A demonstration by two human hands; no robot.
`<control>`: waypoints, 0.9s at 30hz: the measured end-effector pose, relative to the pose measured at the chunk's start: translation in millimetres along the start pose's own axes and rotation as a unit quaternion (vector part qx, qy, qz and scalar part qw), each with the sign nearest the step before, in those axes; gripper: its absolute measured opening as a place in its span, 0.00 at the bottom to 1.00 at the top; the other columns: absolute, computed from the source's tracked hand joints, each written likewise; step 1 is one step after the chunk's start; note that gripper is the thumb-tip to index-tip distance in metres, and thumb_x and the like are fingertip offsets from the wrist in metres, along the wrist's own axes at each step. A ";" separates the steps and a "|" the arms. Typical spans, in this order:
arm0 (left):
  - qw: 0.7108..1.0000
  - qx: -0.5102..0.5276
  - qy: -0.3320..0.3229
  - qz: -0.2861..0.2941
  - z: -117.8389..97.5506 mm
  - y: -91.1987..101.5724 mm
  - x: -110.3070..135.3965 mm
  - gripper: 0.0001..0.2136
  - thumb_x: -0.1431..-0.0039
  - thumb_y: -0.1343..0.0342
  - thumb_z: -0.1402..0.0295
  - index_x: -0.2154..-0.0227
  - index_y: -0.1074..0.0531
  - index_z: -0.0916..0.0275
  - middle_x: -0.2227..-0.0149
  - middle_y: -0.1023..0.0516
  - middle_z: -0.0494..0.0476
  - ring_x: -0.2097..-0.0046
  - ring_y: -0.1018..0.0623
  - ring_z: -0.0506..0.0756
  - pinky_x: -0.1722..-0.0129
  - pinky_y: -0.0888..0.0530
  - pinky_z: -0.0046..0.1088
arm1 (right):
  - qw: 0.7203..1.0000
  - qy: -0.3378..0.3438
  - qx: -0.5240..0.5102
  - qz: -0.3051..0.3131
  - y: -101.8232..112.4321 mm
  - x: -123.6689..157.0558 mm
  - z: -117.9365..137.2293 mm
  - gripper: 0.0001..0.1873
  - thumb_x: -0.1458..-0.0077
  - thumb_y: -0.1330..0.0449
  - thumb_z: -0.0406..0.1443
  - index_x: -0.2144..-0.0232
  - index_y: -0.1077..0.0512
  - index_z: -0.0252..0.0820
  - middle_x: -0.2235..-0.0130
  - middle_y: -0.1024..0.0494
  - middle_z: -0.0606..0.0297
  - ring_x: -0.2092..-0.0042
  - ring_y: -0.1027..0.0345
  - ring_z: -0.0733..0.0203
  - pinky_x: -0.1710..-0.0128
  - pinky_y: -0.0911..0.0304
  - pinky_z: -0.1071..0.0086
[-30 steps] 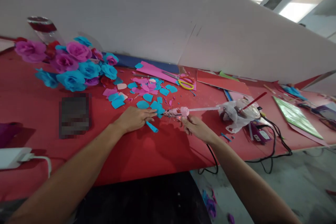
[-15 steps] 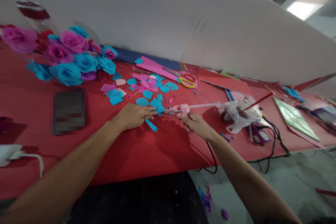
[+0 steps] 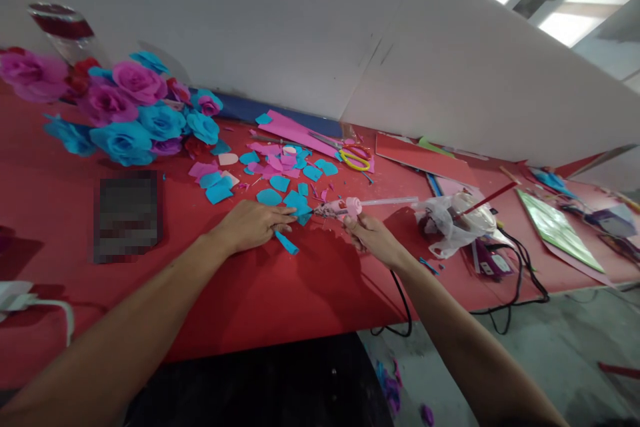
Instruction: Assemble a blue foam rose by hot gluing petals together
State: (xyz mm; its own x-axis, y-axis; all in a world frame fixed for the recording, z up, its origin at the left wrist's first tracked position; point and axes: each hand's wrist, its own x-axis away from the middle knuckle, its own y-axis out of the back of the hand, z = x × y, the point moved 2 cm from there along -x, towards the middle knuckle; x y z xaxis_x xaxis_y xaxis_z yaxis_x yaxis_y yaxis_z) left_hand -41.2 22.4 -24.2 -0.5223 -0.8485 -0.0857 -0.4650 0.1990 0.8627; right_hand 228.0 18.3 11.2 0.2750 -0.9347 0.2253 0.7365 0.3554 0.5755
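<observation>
Across the red bench (image 3: 220,320), cut petals (image 3: 269,197) are lying scattered. The right hand (image 3: 371,235) is gripping a pink glue gun (image 3: 353,205), its nozzle (image 3: 317,212) pointing at a blue paper petal (image 3: 299,203). Left-hand (image 3: 250,223) fingers are touching that petal above a rolled blue paper (image 3: 288,243); their grip is remaining unclear. Holding the petal flat should be helping.

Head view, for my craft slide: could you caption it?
Left hand touches blue paper petals; right hand aims a pink glue gun toward them.
</observation>
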 end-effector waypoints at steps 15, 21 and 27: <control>0.999 -0.046 -0.026 0.011 -5.7 4.8 1.5 0.17 0.38 0.56 0.61 0.50 0.29 0.46 0.44 0.30 0.45 0.44 0.29 0.54 0.52 0.31 0.31 | 0.943 0.066 0.298 -0.134 23.9 0.8 -6.3 0.16 0.40 0.52 0.42 0.56 0.34 0.39 0.60 0.26 0.55 0.62 0.32 0.55 0.64 0.39 0.66; 0.998 -0.050 -0.027 0.004 2.6 13.5 6.0 0.13 0.40 0.52 0.58 0.55 0.26 0.41 0.47 0.27 0.41 0.50 0.24 0.54 0.60 0.30 0.28 | 0.857 -0.007 0.486 -0.170 34.4 -2.7 -15.5 0.24 0.48 0.49 0.28 0.47 0.35 0.36 0.47 0.33 0.46 0.48 0.38 0.43 0.52 0.43 0.53; 0.996 0.048 0.005 -0.081 11.2 17.9 6.7 0.13 0.44 0.49 0.65 0.60 0.22 0.49 0.54 0.20 0.48 0.53 0.23 0.55 0.60 0.30 0.30 | 0.928 0.143 0.338 -0.065 -7.7 -41.5 57.2 0.14 0.45 0.47 0.34 0.62 0.23 0.48 0.56 0.21 0.65 0.52 0.33 0.56 0.49 0.44 0.61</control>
State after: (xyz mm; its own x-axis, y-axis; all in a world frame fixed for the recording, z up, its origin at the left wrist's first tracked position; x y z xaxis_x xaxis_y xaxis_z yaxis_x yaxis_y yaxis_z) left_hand -61.1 25.7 -15.0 -0.4275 -0.8783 -0.2140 -0.6087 0.1046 0.7865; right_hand 175.6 54.8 42.4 0.4359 -0.8990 -0.0427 0.2449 0.0728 0.9668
